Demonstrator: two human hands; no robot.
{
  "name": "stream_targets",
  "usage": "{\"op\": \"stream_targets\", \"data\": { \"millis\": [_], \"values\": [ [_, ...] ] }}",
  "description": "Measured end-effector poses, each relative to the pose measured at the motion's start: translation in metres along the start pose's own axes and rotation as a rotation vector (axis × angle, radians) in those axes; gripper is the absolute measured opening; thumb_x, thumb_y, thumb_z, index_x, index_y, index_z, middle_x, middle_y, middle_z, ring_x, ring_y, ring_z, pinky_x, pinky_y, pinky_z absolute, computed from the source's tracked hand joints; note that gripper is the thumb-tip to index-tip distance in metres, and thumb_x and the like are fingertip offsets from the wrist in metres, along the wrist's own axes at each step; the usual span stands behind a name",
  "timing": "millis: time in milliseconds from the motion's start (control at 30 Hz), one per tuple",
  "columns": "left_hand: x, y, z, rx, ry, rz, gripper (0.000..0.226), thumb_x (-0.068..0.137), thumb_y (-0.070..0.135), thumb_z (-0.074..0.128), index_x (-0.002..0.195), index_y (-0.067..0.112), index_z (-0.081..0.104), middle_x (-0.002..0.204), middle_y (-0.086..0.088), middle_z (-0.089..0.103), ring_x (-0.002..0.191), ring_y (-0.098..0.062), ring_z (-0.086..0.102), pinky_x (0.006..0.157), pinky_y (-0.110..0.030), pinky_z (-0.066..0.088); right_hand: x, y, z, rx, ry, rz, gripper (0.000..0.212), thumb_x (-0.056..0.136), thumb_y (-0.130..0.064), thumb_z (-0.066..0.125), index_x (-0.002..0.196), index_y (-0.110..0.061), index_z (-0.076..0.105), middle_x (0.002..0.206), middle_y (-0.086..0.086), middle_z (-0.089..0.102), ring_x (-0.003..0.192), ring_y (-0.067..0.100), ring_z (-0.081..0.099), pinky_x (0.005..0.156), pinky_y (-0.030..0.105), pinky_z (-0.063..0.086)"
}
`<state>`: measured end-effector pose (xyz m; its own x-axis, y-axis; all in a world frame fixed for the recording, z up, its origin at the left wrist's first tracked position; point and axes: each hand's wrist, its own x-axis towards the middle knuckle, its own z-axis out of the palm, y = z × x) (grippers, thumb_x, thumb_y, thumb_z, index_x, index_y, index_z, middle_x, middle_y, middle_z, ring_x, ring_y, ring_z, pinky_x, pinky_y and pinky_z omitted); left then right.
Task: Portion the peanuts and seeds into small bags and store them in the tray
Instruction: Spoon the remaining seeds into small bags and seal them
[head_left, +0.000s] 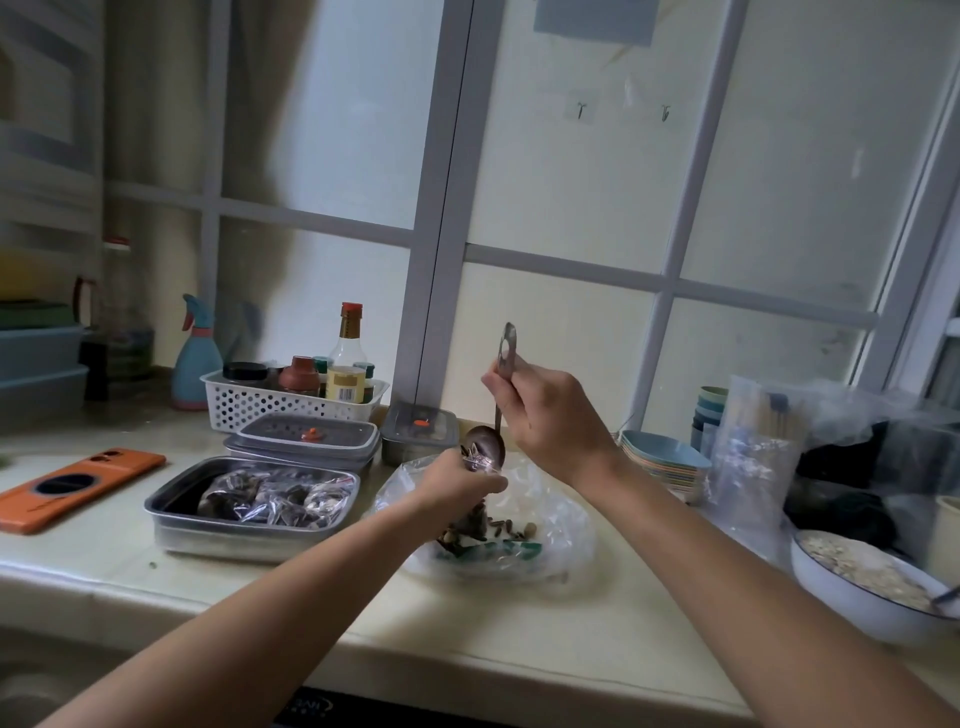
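Right hand (545, 415) grips the long metal spoon (508, 349) over the small clear bag (479, 460) pinched by the left hand (457, 486). The rectangular steel tray (171, 501) at nine o'clock already holds filled bags (270, 499), with more portions likely to come.

On the bench (311, 597), a tray (208, 540) holding filled bags (270, 499) is set left of a large open bag (561, 519). Lidded containers (306, 439) are stacked just behind the tray, and a basket (249, 402) of bottles (349, 338) is placed behind them. A phone (78, 488) is laid at far left; stacked plates (670, 462) and a bowl (841, 597) are found to the right.
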<state>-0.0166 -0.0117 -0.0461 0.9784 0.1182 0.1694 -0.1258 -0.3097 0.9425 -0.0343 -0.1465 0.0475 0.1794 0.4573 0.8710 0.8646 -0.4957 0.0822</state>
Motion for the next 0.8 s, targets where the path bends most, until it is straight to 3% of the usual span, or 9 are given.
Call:
{"op": "stream_targets", "data": {
  "millis": [133, 300, 467, 533, 633, 800],
  "values": [
    [-0.001, 0.001, 0.000, 0.049, -0.009, 0.059, 0.034, 0.081, 0.015, 0.076, 0.068, 0.016, 0.044, 0.060, 0.000, 0.042, 0.058, -0.018, 0.037, 0.061, -0.030, 0.030, 0.001, 0.004, -0.004, 0.005, 0.053, -0.039, 0.032, 0.106, -0.030, 0.047, 0.099, -0.004, 0.065, 0.071, 0.001, 0.057, 0.057, 0.022, 0.050, 0.056, 0.037, 0.047],
    [-0.003, 0.006, 0.002, 0.084, 0.011, 0.109, 0.026, 0.083, 0.014, 0.074, 0.080, 0.013, 0.049, 0.075, -0.009, 0.047, 0.071, -0.019, 0.042, 0.067, -0.031, 0.032, 0.000, 0.008, -0.006, -0.027, 0.116, -0.031, 0.032, 0.107, -0.030, 0.047, 0.098, -0.005, 0.065, 0.073, -0.007, 0.051, 0.058, 0.020, 0.047, 0.054, 0.036, 0.047],
    [-0.003, 0.004, 0.003, 0.104, 0.008, 0.098, 0.025, 0.081, 0.014, 0.074, 0.078, 0.015, 0.050, 0.069, -0.003, 0.049, 0.065, -0.020, 0.045, 0.064, -0.032, 0.034, -0.006, 0.011, -0.005, 0.037, 0.063, 0.005, 0.035, 0.107, -0.033, 0.046, 0.099, -0.005, 0.065, 0.071, 0.001, 0.058, 0.058, 0.022, 0.053, 0.057, 0.039, 0.048],
    [-0.004, 0.002, 0.003, 0.132, 0.032, 0.094, 0.025, 0.082, 0.017, 0.075, 0.084, 0.010, 0.051, 0.080, -0.004, 0.058, 0.072, -0.020, 0.050, 0.065, -0.031, 0.038, -0.007, 0.016, -0.006, 0.008, 0.114, 0.048, 0.035, 0.108, -0.034, 0.045, 0.098, -0.006, 0.064, 0.069, 0.000, 0.059, 0.057, 0.021, 0.055, 0.054, 0.037, 0.048],
    [-0.002, -0.001, 0.002, 0.113, 0.051, 0.083, 0.031, 0.081, 0.023, 0.075, 0.102, 0.011, 0.055, 0.101, -0.012, 0.065, 0.083, -0.019, 0.057, 0.070, -0.035, 0.049, -0.012, 0.030, -0.006, -0.049, 0.244, 0.174, 0.039, 0.108, -0.035, 0.044, 0.096, -0.005, 0.066, 0.064, 0.000, 0.059, 0.051, 0.015, 0.055, 0.048, 0.030, 0.044],
    [0.000, -0.005, -0.001, 0.053, 0.103, 0.122, 0.029, 0.081, 0.027, 0.071, 0.102, 0.013, 0.057, 0.098, -0.012, 0.067, 0.084, -0.022, 0.061, 0.079, -0.043, 0.056, -0.033, 0.060, -0.002, -0.071, 0.299, 0.599, 0.040, 0.109, -0.033, 0.043, 0.091, -0.006, 0.066, 0.075, 0.005, 0.070, 0.063, 0.022, 0.066, 0.059, 0.043, 0.057]
  ]
}}
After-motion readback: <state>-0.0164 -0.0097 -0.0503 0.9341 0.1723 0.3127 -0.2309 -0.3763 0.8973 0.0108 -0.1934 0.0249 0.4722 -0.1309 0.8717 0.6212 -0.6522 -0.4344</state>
